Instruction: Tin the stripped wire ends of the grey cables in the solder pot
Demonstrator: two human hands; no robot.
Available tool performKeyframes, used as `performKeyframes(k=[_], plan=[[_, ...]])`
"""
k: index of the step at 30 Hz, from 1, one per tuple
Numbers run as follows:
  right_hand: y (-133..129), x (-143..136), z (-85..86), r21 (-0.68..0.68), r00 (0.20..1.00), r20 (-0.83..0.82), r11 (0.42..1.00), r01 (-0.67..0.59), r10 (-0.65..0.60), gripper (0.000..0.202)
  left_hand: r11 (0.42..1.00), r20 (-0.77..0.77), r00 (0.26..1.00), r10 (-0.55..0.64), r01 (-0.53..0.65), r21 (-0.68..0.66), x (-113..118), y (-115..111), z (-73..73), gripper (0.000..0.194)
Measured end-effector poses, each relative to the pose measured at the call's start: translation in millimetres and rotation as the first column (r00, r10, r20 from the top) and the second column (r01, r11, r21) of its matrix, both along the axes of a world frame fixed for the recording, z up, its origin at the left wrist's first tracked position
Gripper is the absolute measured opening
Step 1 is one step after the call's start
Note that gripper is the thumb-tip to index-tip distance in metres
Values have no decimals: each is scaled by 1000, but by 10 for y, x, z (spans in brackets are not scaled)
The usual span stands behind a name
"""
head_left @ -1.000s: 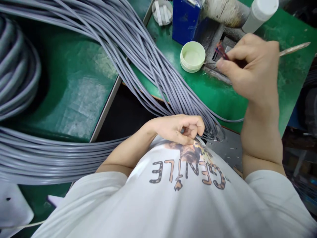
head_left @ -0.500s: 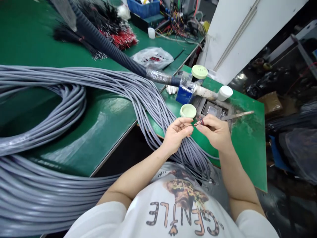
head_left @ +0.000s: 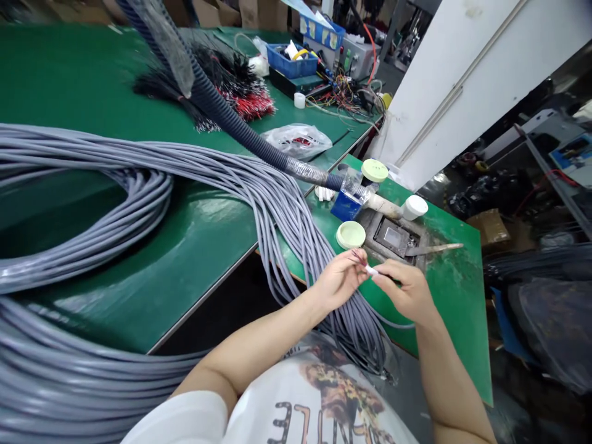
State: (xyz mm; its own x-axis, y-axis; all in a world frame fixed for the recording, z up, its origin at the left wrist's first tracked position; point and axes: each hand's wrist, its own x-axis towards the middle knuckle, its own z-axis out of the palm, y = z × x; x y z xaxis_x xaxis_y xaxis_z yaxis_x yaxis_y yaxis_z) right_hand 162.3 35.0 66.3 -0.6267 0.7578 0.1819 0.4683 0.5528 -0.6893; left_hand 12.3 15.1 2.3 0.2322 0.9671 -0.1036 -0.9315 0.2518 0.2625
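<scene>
Left hand (head_left: 340, 282): fingertips narrowed on thin dark wires (head_left: 357, 256)
Right hand (head_left: 409, 293): fingers pinching a small white piece (head_left: 371, 270) beside the wires
Cables (head_left: 289, 203): smooth, grey, rope-like bundle near both hands
Dish (head_left: 350, 235): round, shallow, pale green

Right of frame centre, the dark reddish wires (head_left: 357, 256), earlier in the right hand (head_left: 409, 291), now show at the left hand's (head_left: 338, 281) fingertips, a white piece (head_left: 371, 271) having appeared between both hands.

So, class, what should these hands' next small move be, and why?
Probably steady the small white piece with the right grip while the left grip straightens the dark wires: the wires sit bunched there, right beside the pinched white piece. Whether they join is unclear.
</scene>
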Motion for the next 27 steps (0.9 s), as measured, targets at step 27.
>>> performKeyframes(k=[27], plan=[[54,-405,69,108,970,-154,973,204,-187,17,829,-581,641,502,-165,535,118,-76,-240,20]])
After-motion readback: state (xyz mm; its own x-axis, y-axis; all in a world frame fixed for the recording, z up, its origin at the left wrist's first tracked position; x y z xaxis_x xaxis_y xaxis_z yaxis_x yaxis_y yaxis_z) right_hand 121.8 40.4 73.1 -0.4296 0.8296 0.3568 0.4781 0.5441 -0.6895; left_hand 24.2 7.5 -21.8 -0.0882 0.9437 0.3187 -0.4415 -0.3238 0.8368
